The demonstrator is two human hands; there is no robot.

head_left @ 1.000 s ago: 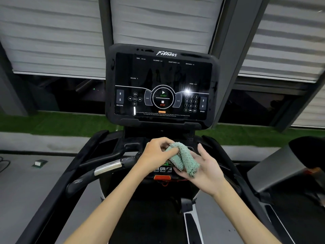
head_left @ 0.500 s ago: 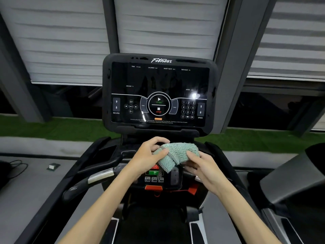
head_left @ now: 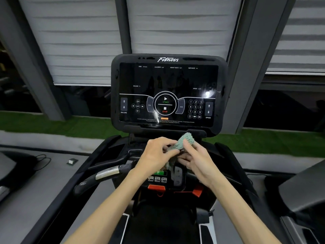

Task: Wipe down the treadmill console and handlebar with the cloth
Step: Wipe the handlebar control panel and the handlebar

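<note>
Just below the console (head_left: 168, 80), mid-frame: gripping a bunched green cloth (head_left: 183, 140) with left hand (head_left: 156, 155) and right hand (head_left: 197, 158), fingers curled round it; handlebar (head_left: 105, 173) lower left, apart from both hands.

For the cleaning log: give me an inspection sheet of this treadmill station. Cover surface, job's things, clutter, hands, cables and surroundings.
Surface: console dark, printed controls legible, glare spot at right; the cloth is not on it.
Job's things: green cloth bunched, held above the button panel; handlebar untouched.
Clutter: small white box on the floor at left.
Hands: left hand and right hand both grip the cloth.
Cables: black cable on the floor at left; red cord under the button panel.
Surroundings: lowered blinds, green turf, another machine at right.
</note>
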